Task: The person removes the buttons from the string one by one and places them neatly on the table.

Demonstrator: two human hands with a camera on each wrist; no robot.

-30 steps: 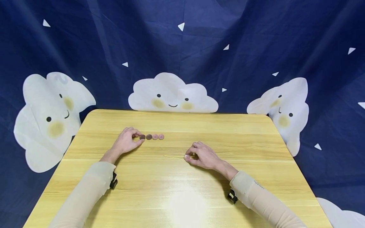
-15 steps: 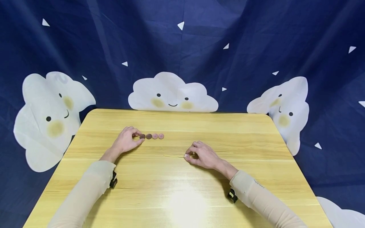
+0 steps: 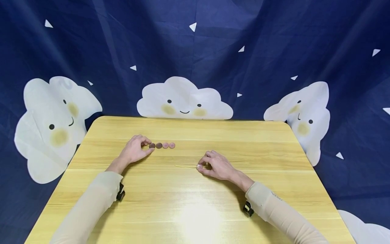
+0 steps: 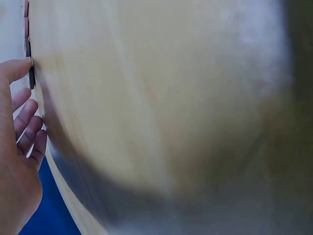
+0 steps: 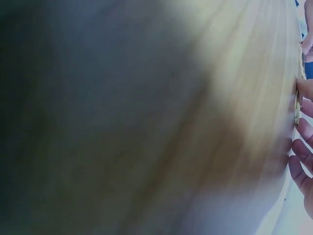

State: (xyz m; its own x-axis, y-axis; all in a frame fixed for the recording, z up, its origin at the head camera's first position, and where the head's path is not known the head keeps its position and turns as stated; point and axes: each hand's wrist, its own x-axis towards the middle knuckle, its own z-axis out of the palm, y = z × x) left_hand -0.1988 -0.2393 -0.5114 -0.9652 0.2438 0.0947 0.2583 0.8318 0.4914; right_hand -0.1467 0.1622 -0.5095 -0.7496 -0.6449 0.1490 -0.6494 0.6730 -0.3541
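Observation:
Four small buttons lie in a row on the wooden table: a dark brown button (image 3: 152, 145) at the left end, another dark brown button (image 3: 159, 145), then two pink buttons (image 3: 165, 145). My left hand (image 3: 134, 149) pinches the end brown button between thumb and forefinger; the left wrist view shows that button (image 4: 32, 78) edge-on by the thumb. Lower and to the right, my right hand (image 3: 218, 166) pinches a small pale button-like piece (image 3: 199, 166), partly covered by the fingertips. A yellow string (image 3: 184, 166) runs left from it along the table.
The wooden table (image 3: 170, 200) has rounded far corners and a bright glare near its front. Behind it hangs a dark blue curtain (image 3: 213, 51) with smiling clouds. Dark straps (image 3: 248, 209) sit at the sleeved wrists.

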